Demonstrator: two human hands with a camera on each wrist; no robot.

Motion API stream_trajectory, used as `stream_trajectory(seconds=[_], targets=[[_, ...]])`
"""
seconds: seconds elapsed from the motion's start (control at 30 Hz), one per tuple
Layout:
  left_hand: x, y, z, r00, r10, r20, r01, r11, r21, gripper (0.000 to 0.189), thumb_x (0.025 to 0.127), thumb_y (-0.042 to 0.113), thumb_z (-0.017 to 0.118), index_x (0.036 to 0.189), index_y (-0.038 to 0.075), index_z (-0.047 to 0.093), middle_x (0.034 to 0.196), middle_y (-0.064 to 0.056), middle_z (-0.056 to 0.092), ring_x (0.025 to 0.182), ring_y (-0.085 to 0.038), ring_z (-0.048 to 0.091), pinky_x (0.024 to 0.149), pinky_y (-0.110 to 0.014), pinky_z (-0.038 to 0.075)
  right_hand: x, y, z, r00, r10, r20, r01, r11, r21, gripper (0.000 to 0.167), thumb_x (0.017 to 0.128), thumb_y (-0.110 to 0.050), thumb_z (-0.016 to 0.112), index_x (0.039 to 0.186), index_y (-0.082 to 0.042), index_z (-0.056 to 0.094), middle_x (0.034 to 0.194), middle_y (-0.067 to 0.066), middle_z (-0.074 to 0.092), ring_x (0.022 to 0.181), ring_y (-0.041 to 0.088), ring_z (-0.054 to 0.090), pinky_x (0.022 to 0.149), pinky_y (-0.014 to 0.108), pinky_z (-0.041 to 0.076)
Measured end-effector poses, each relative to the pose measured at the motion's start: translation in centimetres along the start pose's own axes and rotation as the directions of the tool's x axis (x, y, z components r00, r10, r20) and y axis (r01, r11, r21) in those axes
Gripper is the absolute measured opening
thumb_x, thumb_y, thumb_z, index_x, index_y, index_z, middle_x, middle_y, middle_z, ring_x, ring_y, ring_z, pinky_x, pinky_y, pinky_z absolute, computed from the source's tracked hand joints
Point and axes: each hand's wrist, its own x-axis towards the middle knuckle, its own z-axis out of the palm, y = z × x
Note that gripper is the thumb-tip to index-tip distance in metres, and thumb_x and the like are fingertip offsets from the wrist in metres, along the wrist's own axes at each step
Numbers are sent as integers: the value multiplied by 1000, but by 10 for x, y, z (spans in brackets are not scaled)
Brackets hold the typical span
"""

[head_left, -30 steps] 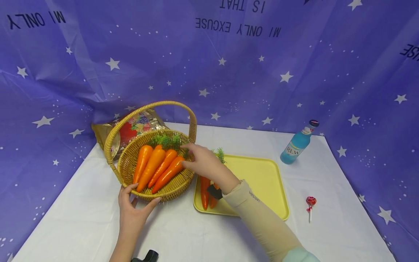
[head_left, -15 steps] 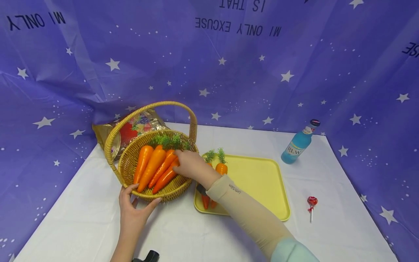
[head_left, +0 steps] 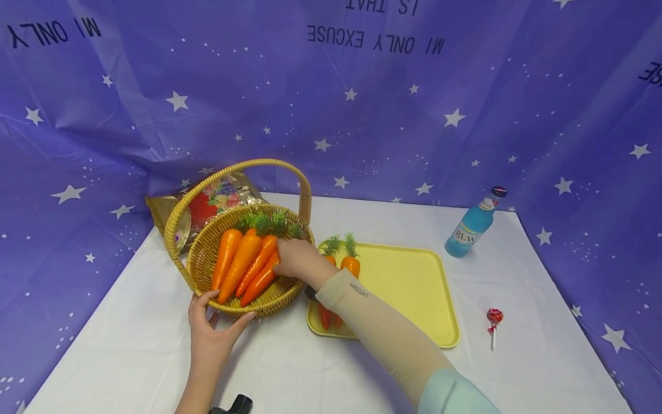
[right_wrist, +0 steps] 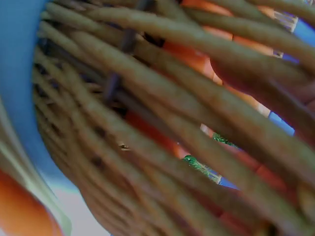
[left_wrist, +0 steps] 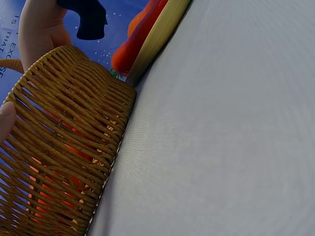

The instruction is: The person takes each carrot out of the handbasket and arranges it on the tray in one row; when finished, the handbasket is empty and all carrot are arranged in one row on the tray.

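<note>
A wicker basket (head_left: 271, 309) with a tall arched handle stands at the left, holding several orange carrots with green tops. My left hand (head_left: 209, 333) grips its front rim, fingers on the edge and thumb against the outer side; the left wrist view shows the woven wall (left_wrist: 74, 128) close up. My right hand (head_left: 302, 261) reaches over the basket's right side and holds the upper part of the rightmost carrot (head_left: 261, 284), its fingertips partly hidden. Through the weave, the right wrist view shows orange pieces and part of that hand.
A yellow tray (head_left: 403, 293) lies right of the basket, with carrots (head_left: 350, 265) at its left end, partly under my right forearm. A blue bottle (head_left: 469, 230) and a red lollipop (head_left: 494, 316) are further right. A gold-red bag (head_left: 222, 195) leans behind the basket.
My right hand has moved left and slightly down, from the basket's right rim onto the rightmost carrot. More of the tray's carrots show now. The left hand has stayed on the rim.
</note>
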Motion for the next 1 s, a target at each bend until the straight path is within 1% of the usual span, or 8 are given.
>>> stream_trajectory(seconds=[0.1, 0.2, 0.33, 0.5, 0.53, 0.63, 0.77, 1.0], targets=[[1, 1, 0, 1000, 8, 1, -8, 1000, -6, 81, 72, 12, 86, 133, 4, 34, 157, -10, 2, 144, -25, 7, 111, -53, 29, 3, 1, -1, 1000, 1, 10, -2, 1000, 22, 58, 89, -38, 68, 134, -5, 51, 111, 7, 65, 92, 19, 62, 74, 29, 51], [1, 1, 0, 1000, 15, -3, -15, 1000, 1, 80, 72, 12, 86, 133, 4, 35, 157, -10, 5, 143, -25, 10, 110, -53, 31, 6, 0, -1, 1000, 7, 15, -7, 999, 35, 63, 89, -41, 67, 136, -3, 50, 117, 8, 65, 98, 20, 62, 80, 30, 52], [1, 1, 0, 1000, 6, -4, -6, 1000, 10, 80, 72, 14, 87, 134, 5, 36, 157, -10, 5, 143, -25, 10, 109, -53, 31, 8, -1, -2, 999, 22, 29, -23, 999, 41, 67, 88, -46, 66, 137, -3, 49, 124, 8, 63, 105, 22, 61, 87, 31, 52], [0, 1, 0, 1000, -16, -3, 16, 1000, 14, 80, 73, 16, 87, 134, 5, 36, 157, -10, 3, 144, -23, 3, 110, -52, 30, 9, -3, 0, 998, 38, 44, -40, 998, 56, 64, 87, -51, 65, 130, -5, 56, 120, 7, 64, 101, 21, 62, 84, 31, 52], [0, 1, 0, 1000, -18, -4, 18, 1000, 16, 80, 72, 16, 87, 134, 5, 36, 157, -10, 3, 144, -23, 2, 111, -52, 30, 9, -3, 0, 998, 39, 41, -41, 997, 60, 61, 87, -51, 66, 126, -5, 59, 117, 7, 65, 98, 20, 63, 82, 30, 52], [0, 1, -1, 1000, -22, -5, 22, 1000, 22, 80, 72, 17, 87, 133, 5, 36, 157, -10, 3, 144, -23, 4, 110, -52, 30, 12, -4, 2, 999, 44, 31, -47, 996, 80, 45, 86, -51, 67, 105, -9, 66, 101, 3, 67, 86, 16, 62, 73, 28, 51], [0, 0, -1, 1000, -19, -7, 19, 1000, 24, 80, 72, 16, 87, 133, 5, 36, 157, -10, 5, 143, -23, 7, 110, -51, 31, 14, -3, 6, 999, 54, 1, -54, 992, 112, 36, 87, -50, 67, 82, -15, 62, 79, -2, 61, 71, 14, 56, 63, 28, 47], [0, 0, 0, 1000, 21, -4, -21, 1000, 8, 80, 72, 13, 87, 133, 4, 36, 156, -12, 5, 143, -26, 7, 110, -53, 30, 17, -1, 8, 997, 60, -57, -50, 984, 170, 35, 87, -45, 68, 72, -14, 60, 66, -2, 55, 62, 14, 50, 57, 26, 43]])
